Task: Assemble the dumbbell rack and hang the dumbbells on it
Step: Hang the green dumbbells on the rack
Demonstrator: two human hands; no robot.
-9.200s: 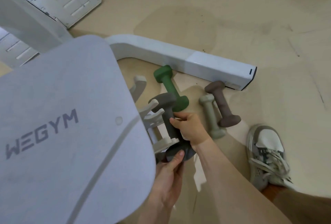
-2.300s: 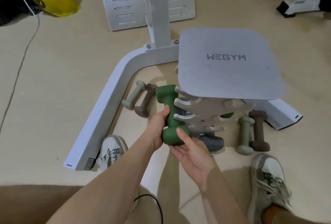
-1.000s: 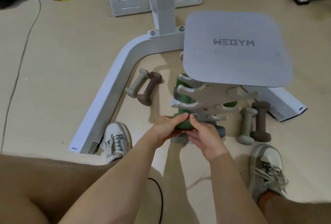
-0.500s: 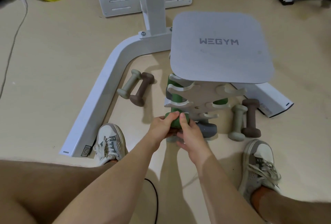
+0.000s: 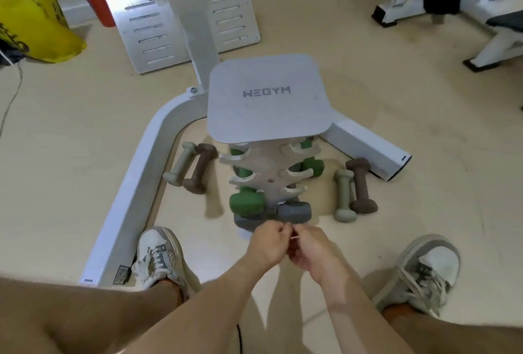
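Left hand (image 5: 267, 243) touches right hand (image 5: 311, 250) near rack (image 5: 264, 175).

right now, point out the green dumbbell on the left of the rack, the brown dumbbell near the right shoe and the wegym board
left green dumbbell (image 5: 245, 204), head view, on its near end
brown dumbbell (image 5: 361, 183), head view, on its handle
wegym board (image 5: 268, 115), head view, bare surface below the lettering

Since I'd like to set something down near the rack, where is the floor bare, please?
Bare floor lies left of the white frame and right of the right-hand brown dumbbell. Crowded: both flanks of the rack.
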